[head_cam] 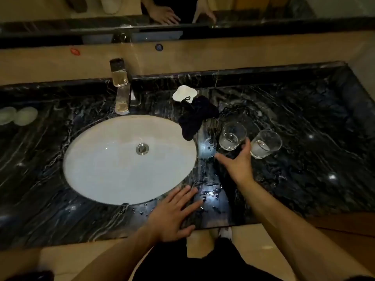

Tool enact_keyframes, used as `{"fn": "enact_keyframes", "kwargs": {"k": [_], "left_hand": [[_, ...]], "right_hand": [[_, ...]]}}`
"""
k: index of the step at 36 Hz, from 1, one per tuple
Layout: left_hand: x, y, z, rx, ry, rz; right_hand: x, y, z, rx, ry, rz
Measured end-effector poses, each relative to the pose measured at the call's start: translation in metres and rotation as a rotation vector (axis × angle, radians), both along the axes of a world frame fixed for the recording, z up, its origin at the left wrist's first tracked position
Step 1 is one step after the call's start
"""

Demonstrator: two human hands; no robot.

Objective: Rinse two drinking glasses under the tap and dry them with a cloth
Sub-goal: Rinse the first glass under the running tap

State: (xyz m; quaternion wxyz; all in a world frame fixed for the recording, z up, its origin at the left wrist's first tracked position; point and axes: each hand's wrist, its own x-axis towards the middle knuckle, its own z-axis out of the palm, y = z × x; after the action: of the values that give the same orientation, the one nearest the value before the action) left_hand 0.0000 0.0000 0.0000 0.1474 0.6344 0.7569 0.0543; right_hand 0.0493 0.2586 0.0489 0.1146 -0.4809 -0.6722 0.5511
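Note:
Two clear drinking glasses stand upright on the black marble counter, right of the sink: the nearer-to-sink glass and the right glass. My right hand is spread open just in front of the left glass, fingertips close to its base, holding nothing. My left hand lies flat with fingers apart on the wet counter edge by the sink's front rim. A dark cloth lies crumpled between the sink and the glasses. The chrome tap stands behind the white oval sink; no water runs.
A small white dish sits behind the cloth. Two pale round objects rest at the far left of the counter. Water drops lie on the counter in front of the sink. A mirror runs along the back wall.

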Motion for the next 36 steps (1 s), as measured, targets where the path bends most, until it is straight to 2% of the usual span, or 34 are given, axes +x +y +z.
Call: {"fn": "enact_keyframes", "kwargs": {"k": [2, 7, 17, 29, 36], "left_hand": [[-0.003, 0.000, -0.001, -0.004, -0.035, -0.012], [-0.003, -0.001, -0.005, 0.021, -0.016, -0.030], [-0.004, -0.001, -0.011, -0.005, -0.021, -0.022], [-0.007, -0.003, -0.014, -0.007, -0.052, -0.032], [-0.010, 0.001, -0.006, -0.031, -0.106, -0.033]], "right_hand": [[-0.010, 0.000, -0.002, 0.069, 0.062, -0.079], [-0.025, 0.003, -0.010, 0.094, 0.075, -0.198], [-0.033, 0.011, -0.011, 0.113, 0.140, -0.247], [-0.031, 0.018, -0.011, 0.083, 0.239, -0.202], [-0.021, 0.016, -0.008, 0.053, 0.186, -0.049]]}}
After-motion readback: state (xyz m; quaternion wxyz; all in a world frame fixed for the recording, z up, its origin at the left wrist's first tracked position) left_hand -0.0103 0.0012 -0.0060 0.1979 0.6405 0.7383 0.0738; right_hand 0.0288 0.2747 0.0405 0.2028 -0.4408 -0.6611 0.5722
